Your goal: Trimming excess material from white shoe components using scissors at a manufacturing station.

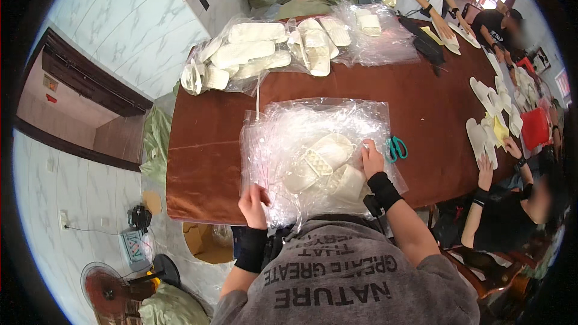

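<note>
A pair of cream slippers [316, 165] lies in a clear plastic bag [301, 204] right in front of me. This bag rests on a pile of flat clear plastic bags [265, 138] at the table's near edge. My right hand [372, 159] is closed, its fingers pinching the bag's plastic just right of the slippers. At the pile's near left corner, my left hand [253, 203] has its fingers curled against the plastic edge. What those fingers hold, if anything, cannot be made out. Teal-handled scissors [396, 149] lie just beyond my right hand.
Bagged cream slippers [250, 51] line the far edge of the brown-covered table [205, 144]. Co-workers' hands [486, 171] handle loose slippers [478, 135] on the right, near a red package [534, 126]. An open cardboard box [208, 242] and a fan [107, 292] stand at the lower left.
</note>
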